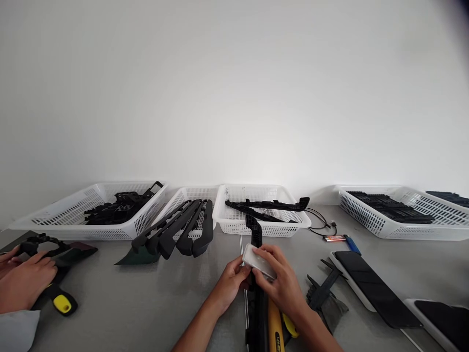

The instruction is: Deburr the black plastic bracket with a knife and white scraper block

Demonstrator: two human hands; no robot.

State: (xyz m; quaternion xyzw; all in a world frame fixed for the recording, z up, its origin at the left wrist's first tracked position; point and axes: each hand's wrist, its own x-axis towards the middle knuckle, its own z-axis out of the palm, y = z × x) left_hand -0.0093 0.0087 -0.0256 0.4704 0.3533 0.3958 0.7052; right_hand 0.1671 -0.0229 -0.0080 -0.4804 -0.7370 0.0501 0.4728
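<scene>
My right hand (276, 274) grips a small whitish block (258, 261) between its fingers and thumb, at the centre of the head view. The block rests against a long black plastic part (255, 232), which runs from the middle basket toward me. Close on its left side, my left hand (231, 284) has its fingers pressed together around the black part; its fingertips are partly hidden. Just right of the part lies a yellow-handled tool (274, 325), partly under my right forearm.
White baskets (262, 229) with black parts line the wall. Dark curved parts (185, 227) lean on a small basket. Another person's hands (27, 276) work at far left. Calipers (328, 283), a blue-handled item (352, 244), a cable (322, 220) and black pads (377, 288) lie right.
</scene>
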